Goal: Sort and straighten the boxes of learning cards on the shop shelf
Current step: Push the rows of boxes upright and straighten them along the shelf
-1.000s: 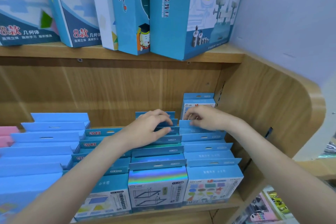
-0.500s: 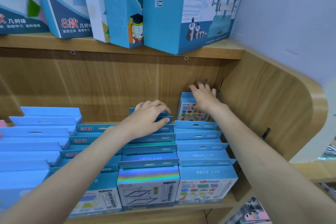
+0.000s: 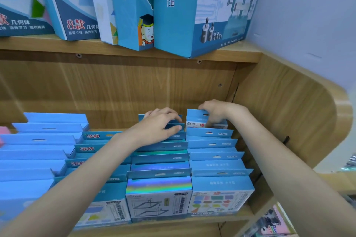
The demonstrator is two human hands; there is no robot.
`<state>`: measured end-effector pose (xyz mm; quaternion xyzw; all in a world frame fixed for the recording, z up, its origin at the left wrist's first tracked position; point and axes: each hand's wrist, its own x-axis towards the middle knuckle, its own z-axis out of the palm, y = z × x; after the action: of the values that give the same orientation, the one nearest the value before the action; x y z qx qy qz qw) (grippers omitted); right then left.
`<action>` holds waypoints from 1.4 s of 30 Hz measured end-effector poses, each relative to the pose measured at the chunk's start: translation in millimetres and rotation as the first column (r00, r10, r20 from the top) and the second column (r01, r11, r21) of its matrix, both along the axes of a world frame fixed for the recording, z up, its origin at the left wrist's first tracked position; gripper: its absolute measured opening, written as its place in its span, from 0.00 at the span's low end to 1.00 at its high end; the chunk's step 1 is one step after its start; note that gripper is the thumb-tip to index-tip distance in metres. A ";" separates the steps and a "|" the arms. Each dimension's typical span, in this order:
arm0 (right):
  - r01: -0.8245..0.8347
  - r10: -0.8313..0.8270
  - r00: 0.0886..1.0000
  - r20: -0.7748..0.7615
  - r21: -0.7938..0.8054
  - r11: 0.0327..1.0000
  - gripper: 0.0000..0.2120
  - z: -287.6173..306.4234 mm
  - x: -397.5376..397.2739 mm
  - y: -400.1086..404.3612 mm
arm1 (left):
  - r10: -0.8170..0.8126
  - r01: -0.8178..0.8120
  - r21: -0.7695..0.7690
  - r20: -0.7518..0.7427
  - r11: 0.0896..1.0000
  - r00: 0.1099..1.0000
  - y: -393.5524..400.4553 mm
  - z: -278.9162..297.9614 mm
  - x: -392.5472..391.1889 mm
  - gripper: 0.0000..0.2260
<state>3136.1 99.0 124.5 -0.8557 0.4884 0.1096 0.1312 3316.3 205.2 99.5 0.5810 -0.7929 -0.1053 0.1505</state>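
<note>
The right hand [image 3: 215, 113] covers much of the rearmost card box [image 3: 196, 121], so its print cannot be read. Left of that box, the left hand [image 3: 158, 129] hides the box tabs beneath; above it, the big boxes [image 3: 192, 5] are cut off

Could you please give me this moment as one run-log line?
stage: straightening back of rows | left hand: resting on middle-row boxes | right hand: gripping rearmost right-row box | front boxes: aligned
</note>
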 end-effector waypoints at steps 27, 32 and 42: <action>0.300 -0.300 0.733 0.611 0.105 0.948 0.19 -8.7 -33.7 54.4 | -0.090 0.090 -0.091 0.007 0.992 0.996 -4.2 -4.0 -7.6 0.17; 0.289 -0.409 0.613 0.676 0.289 0.913 0.21 -18.6 -34.6 63.4 | -0.084 0.088 -0.039 0.091 0.995 0.992 -4.2 -11.3 -12.5 0.20; 0.084 -0.003 0.836 0.549 -0.123 0.989 0.30 1.1 -53.9 108.8 | -0.087 0.093 -0.156 0.045 0.983 0.995 57.6 -1.5 2.0 0.31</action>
<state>3082.2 207.8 125.6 -0.8472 0.4564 -0.1775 0.2062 3318.3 262.9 98.1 0.5325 -0.8270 -0.0378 0.1761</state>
